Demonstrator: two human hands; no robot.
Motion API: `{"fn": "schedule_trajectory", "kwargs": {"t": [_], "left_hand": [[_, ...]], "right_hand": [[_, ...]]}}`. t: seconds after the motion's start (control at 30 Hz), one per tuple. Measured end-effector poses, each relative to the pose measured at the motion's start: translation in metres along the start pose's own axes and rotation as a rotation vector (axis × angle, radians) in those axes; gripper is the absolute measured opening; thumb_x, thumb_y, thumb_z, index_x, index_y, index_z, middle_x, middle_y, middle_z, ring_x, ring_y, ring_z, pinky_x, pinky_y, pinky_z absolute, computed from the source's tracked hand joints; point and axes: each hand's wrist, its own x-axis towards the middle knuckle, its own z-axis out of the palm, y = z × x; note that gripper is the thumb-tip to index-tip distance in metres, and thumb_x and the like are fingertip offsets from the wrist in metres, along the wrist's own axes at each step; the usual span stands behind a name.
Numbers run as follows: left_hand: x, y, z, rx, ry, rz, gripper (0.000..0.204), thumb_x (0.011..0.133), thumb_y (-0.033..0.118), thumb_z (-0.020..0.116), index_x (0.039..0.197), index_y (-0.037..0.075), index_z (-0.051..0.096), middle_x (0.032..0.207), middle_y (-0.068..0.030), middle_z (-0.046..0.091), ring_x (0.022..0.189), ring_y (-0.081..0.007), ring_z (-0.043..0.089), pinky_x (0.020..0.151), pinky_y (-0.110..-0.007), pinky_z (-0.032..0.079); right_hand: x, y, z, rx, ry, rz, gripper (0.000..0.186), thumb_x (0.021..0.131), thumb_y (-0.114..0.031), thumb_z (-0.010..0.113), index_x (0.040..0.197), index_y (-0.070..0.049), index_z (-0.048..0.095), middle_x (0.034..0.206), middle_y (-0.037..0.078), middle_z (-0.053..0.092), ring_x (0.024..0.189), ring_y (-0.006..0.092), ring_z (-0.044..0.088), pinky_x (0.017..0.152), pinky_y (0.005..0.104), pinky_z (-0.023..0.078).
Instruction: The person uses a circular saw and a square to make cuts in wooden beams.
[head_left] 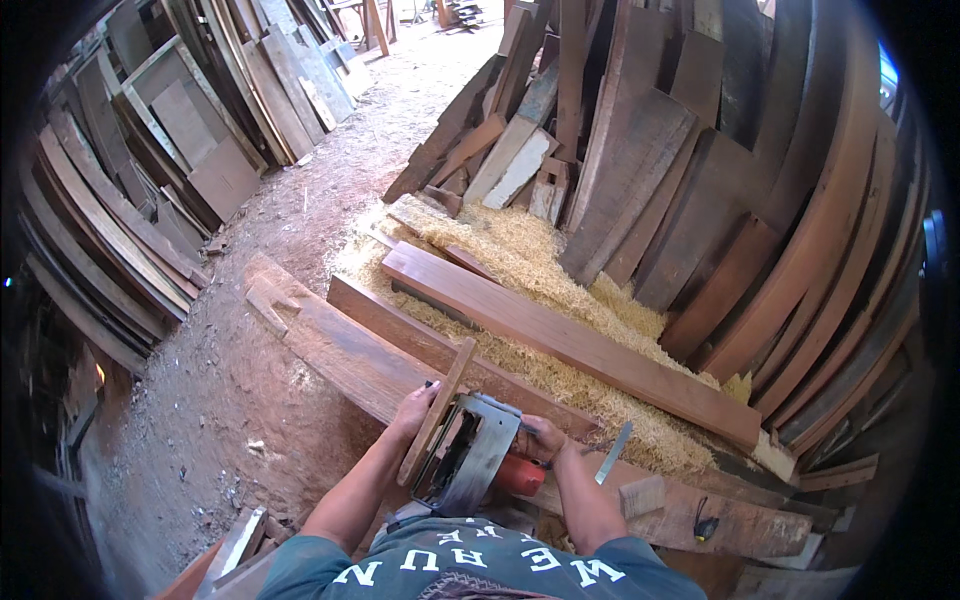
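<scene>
A power tool with a flat silver metal plate and a red housing is held close to my body, over the bench board. Its exact kind I cannot make out. My right hand is closed on its right side, above the red housing. A narrow wooden strip stands slantwise along the tool's left side. Around the strip's left edge my left hand is closed, with a small dark thing showing at its fingertips. Whether the strip touches the metal plate is unclear.
A long, thick reddish beam and another board lie on yellow shavings. On the bench plank rest a metal ruler, a wood block and a small dark-and-yellow object. Planks lean at the right.
</scene>
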Motion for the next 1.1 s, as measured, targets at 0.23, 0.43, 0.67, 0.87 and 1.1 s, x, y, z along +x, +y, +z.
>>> {"fn": "schedule_trajectory", "kwargs": {"t": [0.23, 0.43, 0.67, 0.87, 1.1], "left_hand": [[0.005, -0.002, 0.01, 0.094, -0.064, 0.08, 0.033, 0.106, 0.036, 0.048, 0.113, 0.009, 0.065, 0.092, 0.003, 0.063, 0.082, -0.0065, 0.055, 0.075, -0.025, 0.047], [0.002, 0.001, 0.022, 0.051, -0.155, 0.076, 0.033, 0.106, 0.035, 0.049, 0.111, 0.009, 0.067, 0.093, 0.0042, 0.064, 0.083, -0.0066, 0.056, 0.077, -0.026, 0.048], [-0.01, 0.012, 0.033, 0.059, -0.185, 0.041, 0.031, 0.106, 0.032, 0.051, 0.113, 0.007, 0.067, 0.096, 0.0034, 0.066, 0.086, -0.0066, 0.057, 0.079, -0.027, 0.048], [-0.021, 0.018, 0.037, 0.02, -0.206, 0.035, 0.03, 0.105, 0.031, 0.053, 0.111, 0.005, 0.067, 0.096, 0.0028, 0.066, 0.087, -0.0069, 0.058, 0.08, -0.027, 0.048], [-0.027, 0.025, 0.036, 0.111, -0.211, 0.098, 0.029, 0.104, 0.031, 0.055, 0.107, 0.004, 0.067, 0.09, 0.0044, 0.064, 0.084, -0.0059, 0.055, 0.078, -0.026, 0.047]], "right_hand": [[-0.019, 0.004, -0.011, 0.045, 0.092, 0.17, 0.06, 0.096, -0.055, 0.051, 0.133, -0.009, 0.057, 0.109, 0.009, 0.067, 0.077, 0.0171, 0.056, 0.055, 0.0249, 0.042], [-0.032, -0.004, 0.003, 0.084, 0.092, 0.273, 0.054, 0.097, -0.055, 0.042, 0.124, -0.012, 0.061, 0.093, 0.009, 0.064, 0.068, 0.0136, 0.048, 0.05, 0.0237, 0.035], [-0.043, -0.008, 0.012, 0.09, 0.073, 0.31, 0.046, 0.099, -0.053, 0.042, 0.116, -0.015, 0.062, 0.074, 0.0, 0.05, 0.063, 0.0119, 0.044, 0.05, 0.0239, 0.033], [-0.051, -0.005, -0.001, 0.116, 0.196, 0.379, 0.046, 0.102, -0.052, 0.04, 0.116, -0.015, 0.062, 0.073, 0.0, 0.049, 0.06, 0.0107, 0.042, 0.052, 0.0234, 0.033], [-0.049, -0.011, 0.023, 0.137, 0.158, 0.461, 0.044, 0.101, -0.055, 0.04, 0.121, -0.022, 0.06, 0.074, -0.001, 0.048, 0.06, 0.0106, 0.041, 0.051, 0.0237, 0.031]]}}
